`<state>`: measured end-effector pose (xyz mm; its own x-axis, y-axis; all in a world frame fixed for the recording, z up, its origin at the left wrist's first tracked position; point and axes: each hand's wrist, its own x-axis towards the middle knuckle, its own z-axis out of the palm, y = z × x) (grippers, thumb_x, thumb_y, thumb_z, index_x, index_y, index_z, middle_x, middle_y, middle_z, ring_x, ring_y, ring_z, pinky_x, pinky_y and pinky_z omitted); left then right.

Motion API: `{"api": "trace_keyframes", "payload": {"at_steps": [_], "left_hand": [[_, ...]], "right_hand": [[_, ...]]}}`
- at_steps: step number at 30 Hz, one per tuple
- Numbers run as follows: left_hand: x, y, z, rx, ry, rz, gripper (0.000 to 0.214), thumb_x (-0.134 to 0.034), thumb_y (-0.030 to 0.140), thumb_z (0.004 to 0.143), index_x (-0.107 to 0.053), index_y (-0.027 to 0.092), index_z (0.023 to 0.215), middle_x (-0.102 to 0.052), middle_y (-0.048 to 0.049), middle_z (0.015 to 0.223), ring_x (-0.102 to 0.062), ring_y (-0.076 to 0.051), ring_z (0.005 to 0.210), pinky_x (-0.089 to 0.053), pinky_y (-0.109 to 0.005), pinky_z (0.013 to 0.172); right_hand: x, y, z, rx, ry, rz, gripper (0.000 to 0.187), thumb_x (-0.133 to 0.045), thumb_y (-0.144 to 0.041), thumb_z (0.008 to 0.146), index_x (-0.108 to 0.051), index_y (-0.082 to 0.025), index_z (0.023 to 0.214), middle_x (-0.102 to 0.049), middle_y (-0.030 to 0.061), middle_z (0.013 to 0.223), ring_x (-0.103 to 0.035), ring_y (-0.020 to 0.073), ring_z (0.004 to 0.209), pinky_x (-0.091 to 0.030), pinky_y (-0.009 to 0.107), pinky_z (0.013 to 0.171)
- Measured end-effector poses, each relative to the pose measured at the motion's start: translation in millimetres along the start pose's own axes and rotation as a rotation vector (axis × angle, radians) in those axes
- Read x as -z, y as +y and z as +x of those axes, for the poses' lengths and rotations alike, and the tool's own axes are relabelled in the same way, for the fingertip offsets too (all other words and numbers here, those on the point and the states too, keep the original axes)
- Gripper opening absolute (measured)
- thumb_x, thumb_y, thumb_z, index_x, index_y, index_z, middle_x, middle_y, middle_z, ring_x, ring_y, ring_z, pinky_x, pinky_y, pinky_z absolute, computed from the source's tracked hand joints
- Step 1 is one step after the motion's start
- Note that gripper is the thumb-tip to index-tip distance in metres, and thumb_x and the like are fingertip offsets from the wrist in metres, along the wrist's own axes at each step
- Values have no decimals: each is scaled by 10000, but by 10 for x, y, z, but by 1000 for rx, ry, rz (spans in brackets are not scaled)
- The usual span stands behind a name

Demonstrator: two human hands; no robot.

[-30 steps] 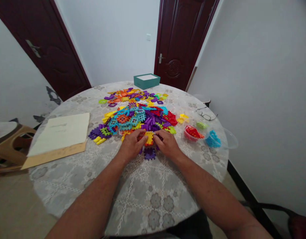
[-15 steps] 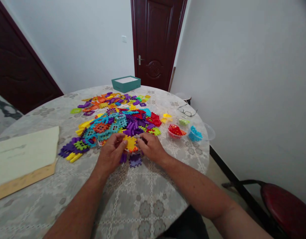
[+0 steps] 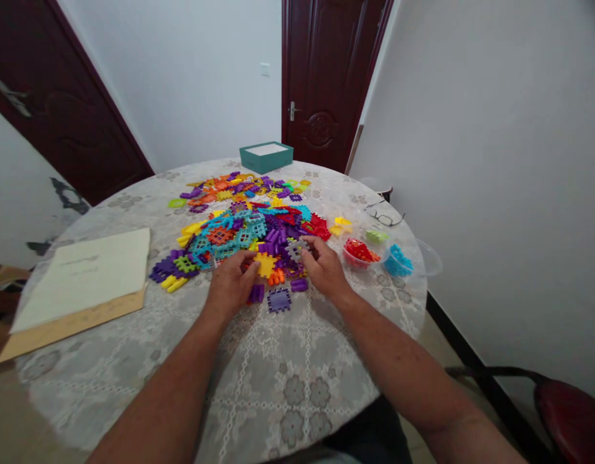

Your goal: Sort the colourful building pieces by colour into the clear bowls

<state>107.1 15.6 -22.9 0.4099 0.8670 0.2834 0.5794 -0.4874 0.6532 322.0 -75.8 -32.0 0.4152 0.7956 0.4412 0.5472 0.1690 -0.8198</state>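
Note:
My left hand (image 3: pixel 233 281) pinches a yellow square building tile (image 3: pixel 265 265) with notched edges between thumb and fingers. Held in my right hand (image 3: pixel 325 269) is a grey notched tile (image 3: pixel 297 250), a short gap away from the yellow one. On the tablecloth below the hands lies a purple square tile (image 3: pixel 278 300). Orange pieces (image 3: pixel 276 277) and a purple tube-like piece (image 3: pixel 300 285) are close by. Just beyond my hands spreads a heap of coloured plastic tiles (image 3: pixel 249 229), turquoise, purple, red and yellow.
Clear bowls hold red pieces (image 3: pixel 359 251) and blue pieces (image 3: pixel 398 260) on the right. Eyeglasses (image 3: pixel 385 219) lie behind them. A green box (image 3: pixel 267 158) stands at the table's far edge. A pale sheet (image 3: pixel 84 277) is at left; a red chair (image 3: pixel 568 412) stands lower right.
My hands have moved apart; the grey tile in my right hand is now clear of the yellow tile and easier to see. The view has turned slightly left.

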Motion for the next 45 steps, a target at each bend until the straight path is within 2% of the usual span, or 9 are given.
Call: {"api": "trace_keyframes", "payload": {"at_steps": [7,12,16,22,26,32,39,41,45], "left_hand": [[-49,11,-27,-28,-41,-75,295,-604,327,913,-711,208,1161,-761,-53,968,-698,-220,872,-534,-358,853],[-56,-12,-32,-91,-13,-87,125,-605,209,880,-680,219,978,-715,-33,929,-666,-204,869,-518,-341,826],[-62,-34,-34,-212,-2,-67,287,-561,41,757,-678,214,953,-687,-53,1021,-648,-221,1009,-516,-368,925],[-61,-23,-44,-316,-80,-98,365,-475,-9,756,-683,222,947,-684,-65,1084,-644,-218,1081,-512,-400,1007],[-28,-46,-32,-246,-77,-66,332,-463,0,750,-671,226,877,-687,-54,1009,-655,-218,1016,-533,-399,962],[-16,-85,-18,-260,-33,-77,273,-451,19,740,-646,210,751,-699,-62,936,-665,-210,946,-531,-377,919],[78,37,-30,-115,154,-70,218,-484,158,888,-696,207,889,-733,-62,954,-688,-226,971,-532,-386,933],[98,87,-37,-43,118,-183,196,-529,263,940,-704,212,1011,-756,-57,999,-704,-225,974,-550,-381,918],[94,168,-59,-49,-125,-408,336,-650,441,929,-688,217,1177,-777,-66,1074,-724,-224,950,-581,-367,836]], "right_hand": [[54,56,29,-2,32,-12,361,-586,-334,948,-686,-200,1267,-748,60,1054,-664,201,829,-522,342,816],[48,17,16,-5,36,-8,354,-580,-347,949,-690,-193,1248,-746,59,1025,-646,194,796,-518,334,798],[54,24,20,1,51,-19,349,-588,-356,945,-694,-190,1234,-747,53,992,-638,188,770,-515,326,779],[39,57,13,-2,19,10,348,-584,-369,954,-686,-203,1243,-753,66,1042,-657,202,813,-519,344,802],[36,69,11,-5,20,17,341,-591,-365,952,-690,-208,1237,-751,59,1023,-656,200,799,-521,342,788],[31,90,11,-1,11,-7,344,-595,-355,950,-692,-193,1237,-753,67,1024,-668,202,803,-536,352,806],[-50,86,-34,-66,-106,236,373,-636,-377,917,-651,-216,1253,-758,72,1079,-720,200,809,-606,363,762],[-118,52,-69,-124,-162,353,393,-646,-393,909,-639,-227,1265,-763,70,1084,-728,194,784,-627,361,725],[-296,-31,-165,-153,-279,463,413,-666,-403,898,-650,-239,1277,-768,58,1058,-727,187,780,-640,354,696]]}}
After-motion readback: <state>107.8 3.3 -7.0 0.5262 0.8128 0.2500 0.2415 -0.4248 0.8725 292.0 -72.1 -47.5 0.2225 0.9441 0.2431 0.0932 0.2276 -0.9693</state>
